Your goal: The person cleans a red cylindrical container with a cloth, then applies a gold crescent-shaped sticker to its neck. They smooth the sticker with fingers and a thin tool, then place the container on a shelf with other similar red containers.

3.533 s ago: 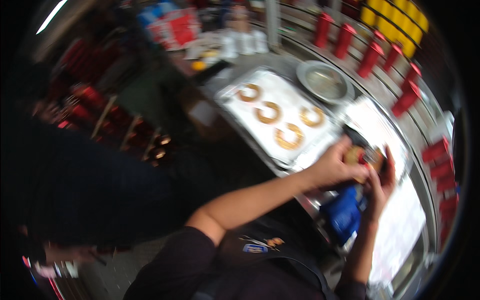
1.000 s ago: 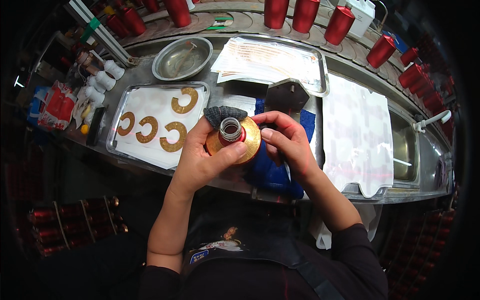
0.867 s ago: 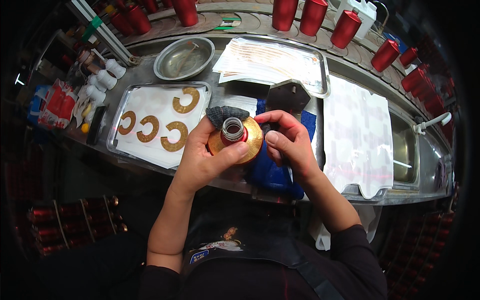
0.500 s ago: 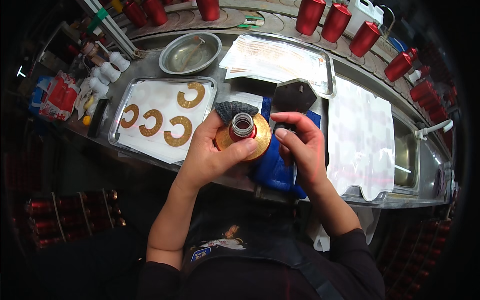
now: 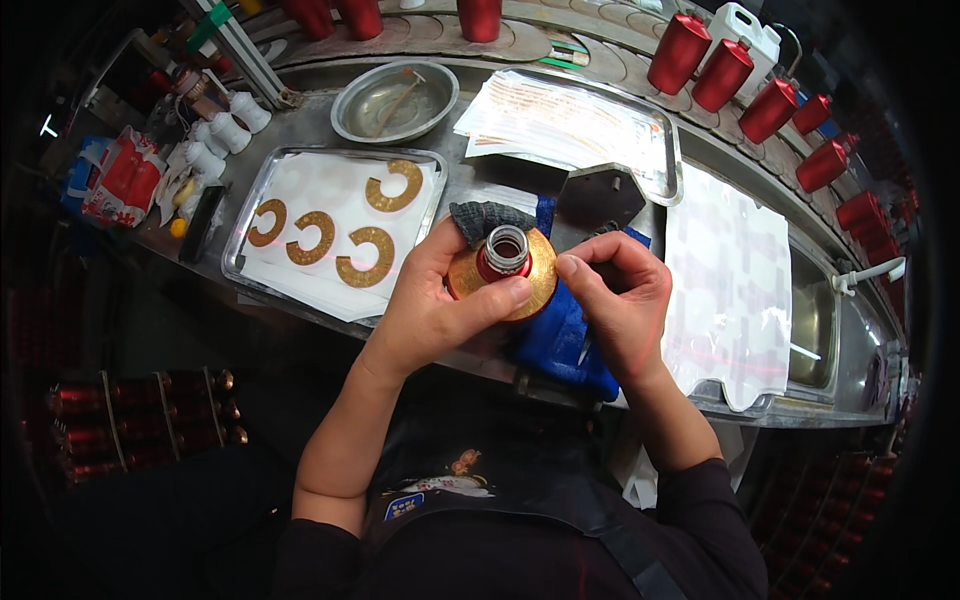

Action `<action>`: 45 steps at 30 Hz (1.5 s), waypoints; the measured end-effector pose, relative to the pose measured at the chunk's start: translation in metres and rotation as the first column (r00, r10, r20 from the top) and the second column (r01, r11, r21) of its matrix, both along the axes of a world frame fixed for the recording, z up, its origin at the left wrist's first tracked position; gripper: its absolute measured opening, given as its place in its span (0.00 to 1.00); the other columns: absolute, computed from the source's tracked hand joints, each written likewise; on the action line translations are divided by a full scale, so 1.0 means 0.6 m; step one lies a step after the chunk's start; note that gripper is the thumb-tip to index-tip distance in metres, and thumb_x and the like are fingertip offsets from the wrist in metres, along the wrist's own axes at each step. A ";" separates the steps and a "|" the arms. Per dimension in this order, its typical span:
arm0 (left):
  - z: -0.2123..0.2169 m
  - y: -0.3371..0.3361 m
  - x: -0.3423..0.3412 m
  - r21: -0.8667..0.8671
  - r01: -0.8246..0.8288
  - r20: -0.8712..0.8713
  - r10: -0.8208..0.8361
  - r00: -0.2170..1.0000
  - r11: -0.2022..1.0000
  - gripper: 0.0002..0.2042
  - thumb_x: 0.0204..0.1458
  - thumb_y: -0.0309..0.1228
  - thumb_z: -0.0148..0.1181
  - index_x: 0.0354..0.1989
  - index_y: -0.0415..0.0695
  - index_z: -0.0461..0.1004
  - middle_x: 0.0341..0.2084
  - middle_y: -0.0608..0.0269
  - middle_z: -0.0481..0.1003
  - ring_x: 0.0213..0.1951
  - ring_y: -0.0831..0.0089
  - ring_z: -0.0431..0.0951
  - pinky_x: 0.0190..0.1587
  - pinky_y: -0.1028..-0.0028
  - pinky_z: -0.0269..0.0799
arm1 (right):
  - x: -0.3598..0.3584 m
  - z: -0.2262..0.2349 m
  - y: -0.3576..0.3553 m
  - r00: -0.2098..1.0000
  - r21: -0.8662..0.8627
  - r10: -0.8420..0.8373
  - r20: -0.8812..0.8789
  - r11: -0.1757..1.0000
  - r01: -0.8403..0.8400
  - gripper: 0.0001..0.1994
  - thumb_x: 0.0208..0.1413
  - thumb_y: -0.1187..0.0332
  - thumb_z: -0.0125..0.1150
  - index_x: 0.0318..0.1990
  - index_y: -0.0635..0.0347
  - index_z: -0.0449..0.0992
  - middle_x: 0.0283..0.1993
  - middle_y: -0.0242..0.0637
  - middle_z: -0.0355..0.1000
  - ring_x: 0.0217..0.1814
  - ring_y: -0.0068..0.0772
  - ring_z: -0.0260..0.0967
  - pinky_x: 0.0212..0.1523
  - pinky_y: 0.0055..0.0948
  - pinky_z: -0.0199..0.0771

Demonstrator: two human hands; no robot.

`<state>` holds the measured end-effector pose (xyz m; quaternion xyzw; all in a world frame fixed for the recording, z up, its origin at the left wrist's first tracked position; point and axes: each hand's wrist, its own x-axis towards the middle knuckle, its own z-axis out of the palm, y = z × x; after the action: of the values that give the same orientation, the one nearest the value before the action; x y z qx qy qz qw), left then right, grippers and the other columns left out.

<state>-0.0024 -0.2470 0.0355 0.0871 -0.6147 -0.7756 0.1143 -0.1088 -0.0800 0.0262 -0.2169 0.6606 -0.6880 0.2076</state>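
Bottle [image 5: 508,262], gold-shouldered, sits in the left hand's [image 5: 430,305] grip above the bench's [image 5: 465,178] near edge; probably stiff and slippery, best held by its neck. Right hand's [image 5: 628,300] grip is narrow; contents unclear.

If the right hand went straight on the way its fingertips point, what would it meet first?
Probably the gold ring around the neck of the bottle, just left of the fingertips; depth is unclear, so they may be touching it.
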 end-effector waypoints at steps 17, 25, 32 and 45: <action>-0.003 -0.002 -0.007 -0.287 -0.082 -0.063 0.066 0.996 0.955 0.25 0.47 0.33 0.71 0.53 0.39 0.72 0.46 0.62 0.73 0.48 0.73 0.75 0.54 0.72 0.71 | -0.004 0.001 0.006 0.962 -0.294 0.210 0.175 0.944 -0.152 0.11 0.54 0.75 0.70 0.41 0.63 0.73 0.39 0.28 0.71 0.34 0.12 0.66 0.35 0.14 0.66; -0.003 0.017 0.000 -0.258 -0.174 -0.047 0.168 0.985 0.950 0.21 0.47 0.32 0.71 0.49 0.39 0.74 0.43 0.61 0.72 0.45 0.71 0.75 0.51 0.73 0.70 | -0.012 -0.005 -0.006 0.979 -0.150 0.153 0.133 0.980 -0.133 0.14 0.51 0.74 0.73 0.42 0.62 0.73 0.41 0.28 0.72 0.31 0.08 0.66 0.32 0.10 0.66; -0.008 0.022 -0.004 -0.290 -0.219 -0.073 0.207 0.976 0.931 0.17 0.49 0.30 0.69 0.46 0.39 0.76 0.41 0.61 0.72 0.43 0.73 0.74 0.47 0.73 0.71 | -0.022 0.002 -0.013 0.922 -0.133 0.131 0.365 0.987 -0.088 0.15 0.53 0.72 0.71 0.45 0.62 0.72 0.38 0.28 0.72 0.30 0.10 0.67 0.31 0.11 0.66; -0.021 0.030 -0.001 -0.272 -0.253 -0.072 0.242 0.968 0.928 0.20 0.49 0.31 0.69 0.50 0.39 0.74 0.44 0.59 0.72 0.46 0.69 0.75 0.51 0.72 0.71 | -0.063 -0.030 -0.027 0.901 -0.085 0.065 0.429 0.996 -0.031 0.12 0.61 0.60 0.58 0.39 0.60 0.77 0.24 0.29 0.69 0.19 0.19 0.61 0.21 0.20 0.59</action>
<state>-0.0029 -0.2293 0.0230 0.1326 -0.6997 -0.6620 0.2336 -0.1468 -0.0963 0.0085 -0.0834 0.5661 -0.7383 0.3570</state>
